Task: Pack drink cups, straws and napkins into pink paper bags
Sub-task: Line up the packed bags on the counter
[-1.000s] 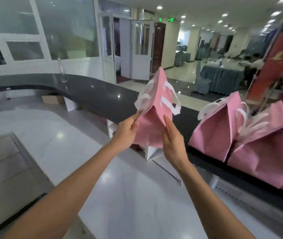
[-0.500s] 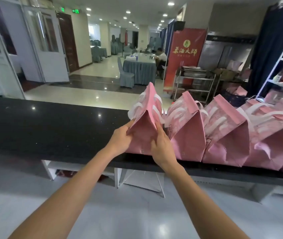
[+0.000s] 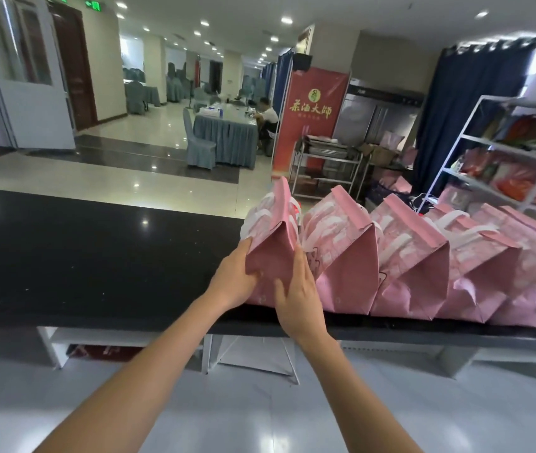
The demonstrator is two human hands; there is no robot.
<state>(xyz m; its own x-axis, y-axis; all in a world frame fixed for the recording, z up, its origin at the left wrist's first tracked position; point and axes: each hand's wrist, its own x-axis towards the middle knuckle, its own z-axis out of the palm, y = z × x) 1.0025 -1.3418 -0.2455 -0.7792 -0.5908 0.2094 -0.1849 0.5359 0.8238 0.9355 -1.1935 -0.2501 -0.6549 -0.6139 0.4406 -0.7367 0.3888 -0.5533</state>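
We find the bag [image 3: 271, 253] standing on the black surface [image 3: 96, 256], clamped between both hands at the left end of a row of bags [image 3: 423, 256]. The left hand [image 3: 235, 282] grips its left face with fingers curled onto the near side panel; the right hand [image 3: 299, 299] presses its right face, fingers straight, wedged against the next bag just right of it. Both forearms reach forward and slightly inward. We judge the bag light, its paper walls thin, easily creased and somewhat slick; holding low on the two broad faces should keep it upright, while the white handles [image 3: 261, 217] above the fingers would serve for lifting. Its contents are hidden.
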